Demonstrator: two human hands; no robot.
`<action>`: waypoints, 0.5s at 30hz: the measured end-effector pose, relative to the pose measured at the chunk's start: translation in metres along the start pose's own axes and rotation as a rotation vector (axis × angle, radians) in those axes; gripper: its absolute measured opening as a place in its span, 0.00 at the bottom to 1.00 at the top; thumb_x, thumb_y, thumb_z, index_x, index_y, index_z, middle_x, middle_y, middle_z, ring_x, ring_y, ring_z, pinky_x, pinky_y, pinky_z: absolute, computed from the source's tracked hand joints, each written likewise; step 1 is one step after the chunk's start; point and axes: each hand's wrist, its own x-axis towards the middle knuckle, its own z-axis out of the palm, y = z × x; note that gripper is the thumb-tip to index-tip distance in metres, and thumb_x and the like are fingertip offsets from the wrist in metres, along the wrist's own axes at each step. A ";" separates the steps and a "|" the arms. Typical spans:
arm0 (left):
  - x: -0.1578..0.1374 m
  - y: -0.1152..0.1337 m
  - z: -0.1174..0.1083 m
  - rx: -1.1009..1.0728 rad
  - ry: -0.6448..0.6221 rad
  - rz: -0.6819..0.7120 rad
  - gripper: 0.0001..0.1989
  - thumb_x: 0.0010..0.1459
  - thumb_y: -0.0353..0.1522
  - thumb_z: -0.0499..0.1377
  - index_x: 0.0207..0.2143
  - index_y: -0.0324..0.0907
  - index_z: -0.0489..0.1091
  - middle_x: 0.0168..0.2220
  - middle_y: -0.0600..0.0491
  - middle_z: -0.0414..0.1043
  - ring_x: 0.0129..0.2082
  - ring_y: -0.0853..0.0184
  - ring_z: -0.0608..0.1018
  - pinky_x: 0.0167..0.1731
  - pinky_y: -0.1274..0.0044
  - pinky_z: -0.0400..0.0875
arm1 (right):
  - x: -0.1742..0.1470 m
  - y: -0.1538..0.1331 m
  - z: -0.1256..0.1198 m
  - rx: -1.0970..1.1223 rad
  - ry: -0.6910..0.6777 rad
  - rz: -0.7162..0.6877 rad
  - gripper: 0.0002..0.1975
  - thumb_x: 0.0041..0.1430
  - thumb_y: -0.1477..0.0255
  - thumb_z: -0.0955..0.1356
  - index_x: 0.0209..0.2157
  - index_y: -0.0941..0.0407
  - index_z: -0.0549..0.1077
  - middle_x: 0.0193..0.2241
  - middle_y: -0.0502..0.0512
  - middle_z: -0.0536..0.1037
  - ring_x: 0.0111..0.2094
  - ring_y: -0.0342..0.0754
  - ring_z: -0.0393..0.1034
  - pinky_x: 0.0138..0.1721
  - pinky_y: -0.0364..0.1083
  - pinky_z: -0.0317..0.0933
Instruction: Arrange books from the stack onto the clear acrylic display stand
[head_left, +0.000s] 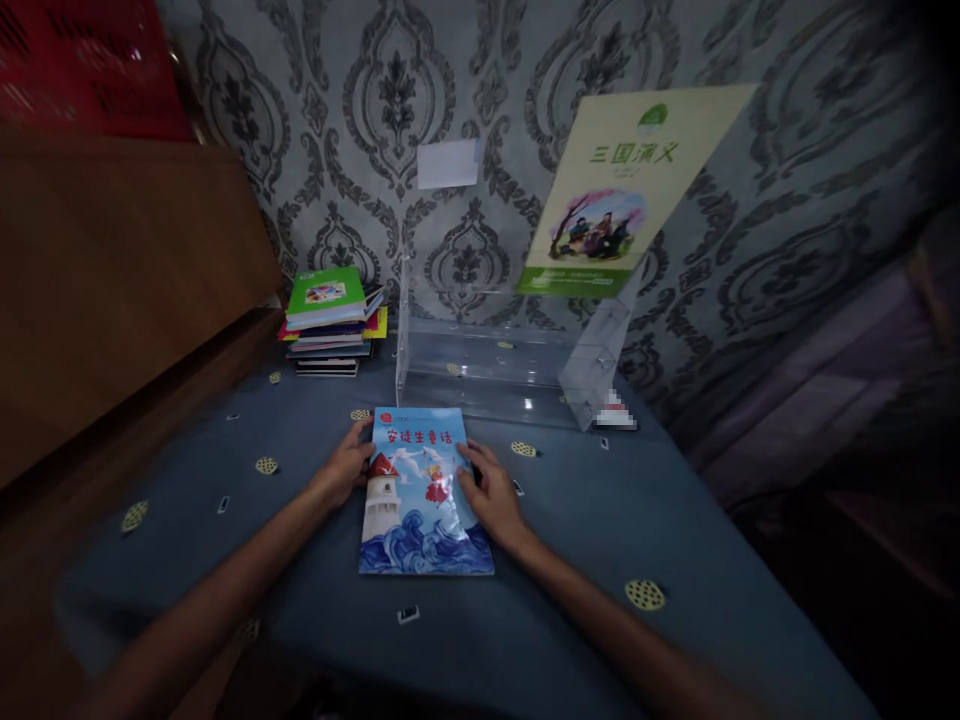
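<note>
1. In the head view, a blue rectangular illustrated paperback (420, 500) is gripped at its side edges by the bare left hand (349, 464) and the bare right hand (493, 495); contact with the patterned blue-grey tablecloth (570, 560) cannot be confirmed.
2. Behind it, a transparent plastic rack (472, 357) is seen.
3. A multicoloured paper book stack (330, 330) is placed to the rack's left.

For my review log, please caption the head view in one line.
Left hand and right hand hold a blue book by its sides, before a clear rack.
</note>
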 end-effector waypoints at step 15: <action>0.017 0.000 -0.004 0.076 0.026 0.052 0.35 0.51 0.29 0.56 0.63 0.49 0.60 0.21 0.63 0.61 0.14 0.74 0.62 0.16 0.85 0.61 | 0.055 -0.071 0.050 -0.328 -0.348 -0.295 0.23 0.69 0.69 0.64 0.62 0.62 0.67 0.65 0.70 0.66 0.68 0.58 0.57 0.67 0.60 0.53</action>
